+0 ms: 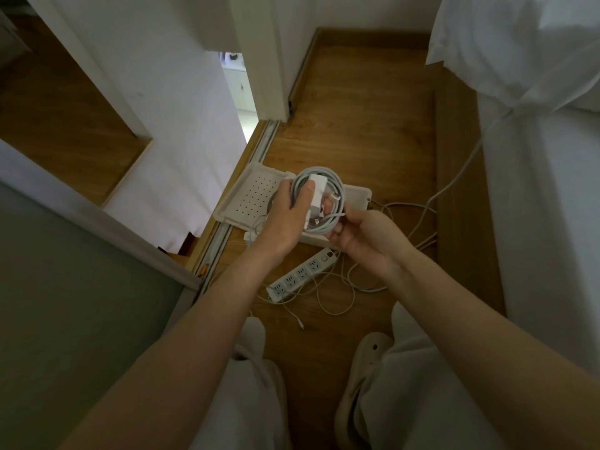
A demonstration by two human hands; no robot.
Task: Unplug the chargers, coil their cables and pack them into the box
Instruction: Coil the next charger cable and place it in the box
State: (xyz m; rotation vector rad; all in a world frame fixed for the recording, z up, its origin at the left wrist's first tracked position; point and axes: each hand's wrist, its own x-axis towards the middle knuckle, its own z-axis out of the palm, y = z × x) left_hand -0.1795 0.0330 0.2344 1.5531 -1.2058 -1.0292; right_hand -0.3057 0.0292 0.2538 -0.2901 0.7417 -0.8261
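My left hand (285,219) grips a white charger block (314,198) with its grey-white cable wound in a coil (324,177) around it, thumb pressed on the block. My right hand (360,235) pinches the loose end of that cable at the coil's lower right. Both hands hover above a white box (357,196) on the wooden floor; its perforated lid (250,196) lies open to the left. A white power strip (300,276) lies below the box, with loose white cables (337,297) tangled around it.
A bed with white bedding (535,157) stands along the right. A white sliding door and its floor track (227,232) run along the left. My feet in pale slippers (360,384) stand close to the strip. One cable (454,180) climbs toward the bed.
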